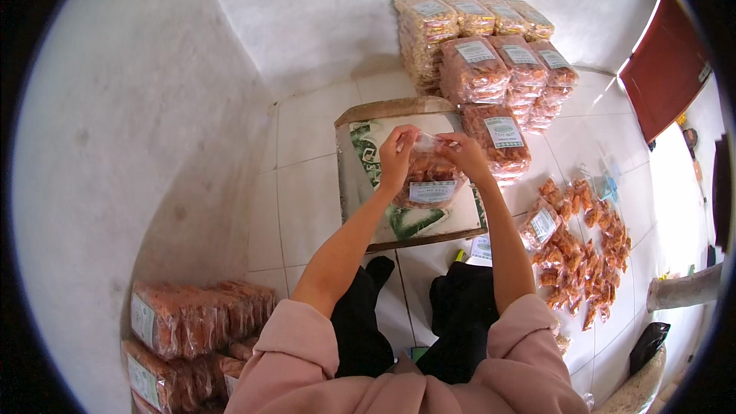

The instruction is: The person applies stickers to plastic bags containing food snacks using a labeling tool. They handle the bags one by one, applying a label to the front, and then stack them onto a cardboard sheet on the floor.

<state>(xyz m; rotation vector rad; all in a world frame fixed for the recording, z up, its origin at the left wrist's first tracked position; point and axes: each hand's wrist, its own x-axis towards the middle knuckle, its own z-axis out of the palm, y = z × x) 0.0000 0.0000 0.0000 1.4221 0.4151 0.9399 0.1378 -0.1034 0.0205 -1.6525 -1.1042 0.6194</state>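
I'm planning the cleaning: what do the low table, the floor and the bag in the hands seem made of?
Bag: thin, glossy clear plastic film, from its see-through crinkles.
Low table: probably wood, dull and worn, from its scuffed rim; the patterned top may be a printed covering.
Floor: likely glazed ceramic tile, from its pale sheen and jointed grid.

Passage over left floor [307,203], bag stacks [524,65] blocking far right

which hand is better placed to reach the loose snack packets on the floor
Probably the right hand: the small snack packets lie to its right, with the left hand farther away. Both grip the top of the clear labelled bag, so neither is free.
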